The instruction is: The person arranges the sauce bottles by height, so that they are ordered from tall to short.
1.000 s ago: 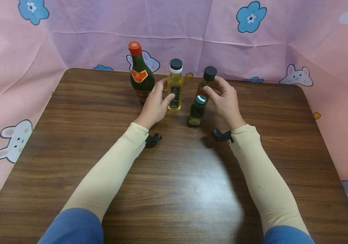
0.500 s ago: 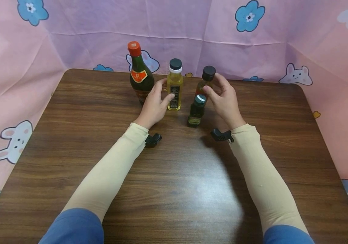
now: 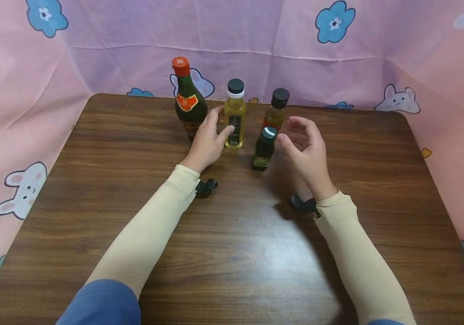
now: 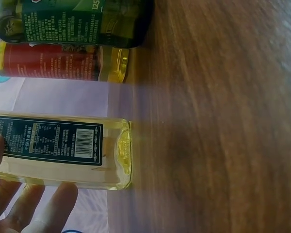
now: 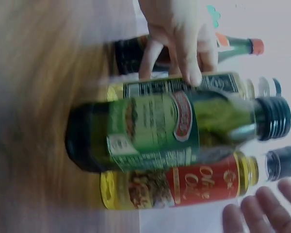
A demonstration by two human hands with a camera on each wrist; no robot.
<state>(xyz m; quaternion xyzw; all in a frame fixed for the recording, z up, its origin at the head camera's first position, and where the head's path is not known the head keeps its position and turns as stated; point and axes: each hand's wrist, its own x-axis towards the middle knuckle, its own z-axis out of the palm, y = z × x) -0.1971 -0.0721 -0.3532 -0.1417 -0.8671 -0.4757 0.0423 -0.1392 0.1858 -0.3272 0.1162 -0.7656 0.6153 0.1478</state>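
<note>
My left hand (image 3: 206, 141) holds a clear bottle of yellow oil (image 3: 235, 115) with a black cap. In the left wrist view its thumb lies on the dark label and the fingers (image 4: 56, 208) are along the bottle's side. My right hand (image 3: 307, 151), fingers spread and bent with nothing between them, is to the right of a small dark green oil bottle (image 3: 263, 151). Behind that stands a red-labelled olive oil bottle (image 3: 274, 115), partly hidden; its "Olive Oil" label (image 5: 203, 182) shows in the right wrist view. All these bottles stand upright.
Left of the held bottle stands a tall dark green bottle (image 3: 191, 108) with a red cap, partly behind my left hand. The brown wooden table (image 3: 232, 253) ends at a patterned pink and purple cloth (image 3: 240, 31) at the back and sides.
My right hand has let go of the red-labelled olive oil bottle and drawn back toward me, slightly right. The left hand and the bottles have stayed in place.
</note>
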